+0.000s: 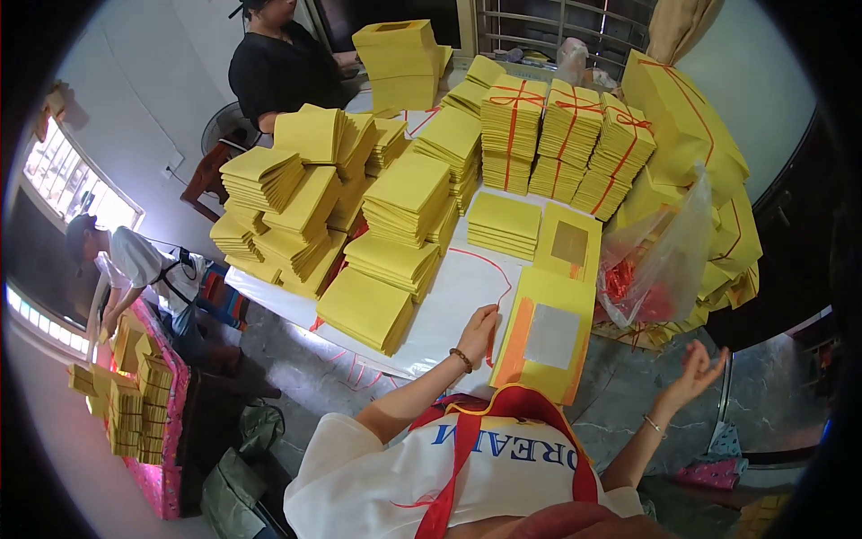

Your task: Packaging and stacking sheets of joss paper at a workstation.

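Across the white tabletop (449,314), lay the red ribbon (511,287) flat and untwisted, your left hand (479,336) pinching it, your right hand (690,377) loosely open and empty beyond the edge.

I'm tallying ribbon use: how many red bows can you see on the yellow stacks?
3 red bows: one atop the left stack, one atop the middle stack, one atop the right stack, all in one row, far right on the table. More may be hidden.
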Demonstrator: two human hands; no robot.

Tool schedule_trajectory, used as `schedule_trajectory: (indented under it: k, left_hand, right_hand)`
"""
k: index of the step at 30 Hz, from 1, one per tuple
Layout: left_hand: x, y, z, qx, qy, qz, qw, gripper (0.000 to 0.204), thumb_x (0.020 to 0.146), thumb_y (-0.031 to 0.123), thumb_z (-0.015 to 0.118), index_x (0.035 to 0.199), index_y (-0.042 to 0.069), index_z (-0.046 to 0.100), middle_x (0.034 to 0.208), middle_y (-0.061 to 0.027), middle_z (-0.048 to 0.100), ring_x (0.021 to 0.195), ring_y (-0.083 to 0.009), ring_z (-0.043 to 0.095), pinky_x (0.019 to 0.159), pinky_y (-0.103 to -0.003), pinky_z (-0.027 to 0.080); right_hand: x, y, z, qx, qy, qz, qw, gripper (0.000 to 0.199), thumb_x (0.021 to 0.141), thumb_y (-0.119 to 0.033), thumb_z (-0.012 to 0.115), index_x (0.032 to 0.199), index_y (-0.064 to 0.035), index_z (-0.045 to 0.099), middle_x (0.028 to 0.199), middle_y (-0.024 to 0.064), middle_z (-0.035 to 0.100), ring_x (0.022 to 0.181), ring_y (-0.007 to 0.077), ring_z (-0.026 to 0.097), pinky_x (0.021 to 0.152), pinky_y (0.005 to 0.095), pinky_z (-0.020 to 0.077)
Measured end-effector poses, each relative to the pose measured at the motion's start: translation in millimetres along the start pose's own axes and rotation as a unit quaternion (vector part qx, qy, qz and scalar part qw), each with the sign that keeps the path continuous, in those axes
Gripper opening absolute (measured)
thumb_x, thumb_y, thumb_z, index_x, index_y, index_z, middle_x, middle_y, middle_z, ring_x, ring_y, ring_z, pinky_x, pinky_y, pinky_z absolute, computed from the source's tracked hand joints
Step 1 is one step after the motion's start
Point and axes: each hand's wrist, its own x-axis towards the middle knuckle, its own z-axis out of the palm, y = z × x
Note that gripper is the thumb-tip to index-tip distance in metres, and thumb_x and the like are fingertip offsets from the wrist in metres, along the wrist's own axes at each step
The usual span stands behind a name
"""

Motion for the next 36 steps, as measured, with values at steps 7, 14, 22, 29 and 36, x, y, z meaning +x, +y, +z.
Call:
schedule_trajectory:
  k: [7, 14, 22, 29, 36]
  left_hand:
    - [-6.7, 11.3, -1.4, 0.006, 0.005, 0.016, 1.000, 0.040, 0.091, 0.022, 0.049, 0.123, -0.001, 0.046, 0.107, -0.0058, 0.055, 0.093, -0.0105, 0.050, 0.082, -0.021, 0.041]
    - [-21.5, 6.0, -5.5, -0.004, -0.007, -0.022, 1.000, 0.037, 0.088, 0.017, 0.052, 0.122, 0.002, 0.047, 0.096, -0.0039, 0.054, 0.081, -0.0094, 0.050, 0.071, -0.023, 0.042]
    - [-21.1, -8.4, 3.0, 0.010, -0.006, 0.014, 1.000, 0.038, 0.086, 0.017, 0.053, 0.121, 0.001, 0.049, 0.094, -0.0061, 0.056, 0.080, -0.0107, 0.051, 0.070, -0.023, 0.043]
    - [-19.3, -14.1, -1.1, -0.045, -0.023, -0.021, 0.998, 0.043, 0.092, 0.025, 0.047, 0.126, -0.002, 0.044, 0.112, -0.0097, 0.055, 0.097, -0.0129, 0.051, 0.084, -0.023, 0.041]
    - [-31.7, -36.8, 6.9, 0.018, -0.049, 0.004, 0.999, 0.047, 0.096, 0.032, 0.039, 0.127, -0.002, 0.043, 0.119, -0.0105, 0.053, 0.108, -0.0161, 0.049, 0.093, -0.026, 0.038]
  right_hand:
    - [-16.3, -13.8, 8.1, 0.029, 0.001, 0.013, 0.999, 0.059, 0.092, -0.009, 0.049, 0.141, -0.0045, 0.017, 0.095, 0.0087, 0.058, 0.090, 0.0155, 0.055, 0.086, 0.0297, 0.0452]
    - [-11.7, -25.6, -6.9, -0.014, 0.023, -0.101, 0.994, 0.060, 0.091, -0.007, 0.049, 0.142, -0.0064, 0.017, 0.087, 0.0063, 0.057, 0.084, 0.0142, 0.055, 0.084, 0.0314, 0.0463]
    - [-58.6, 28.8, -12.5, -0.003, -0.142, 0.134, 0.981, 0.059, 0.092, -0.020, 0.051, 0.141, -0.0074, 0.021, 0.097, 0.0061, 0.057, 0.094, 0.0133, 0.053, 0.083, 0.0279, 0.0427]
    - [-118.6, 102.4, 29.3, 0.140, -0.286, 0.434, 0.843, 0.059, 0.096, -0.045, 0.031, 0.142, -0.0083, 0.021, 0.141, 0.0078, 0.034, 0.128, 0.0198, 0.034, 0.102, 0.0373, 0.0310]
    - [-125.5, 96.1, 37.9, 0.266, -0.339, 0.424, 0.796, 0.057, 0.097, -0.044, 0.028, 0.140, -0.0064, 0.024, 0.140, 0.0082, 0.034, 0.126, 0.0197, 0.035, 0.103, 0.0331, 0.0306]
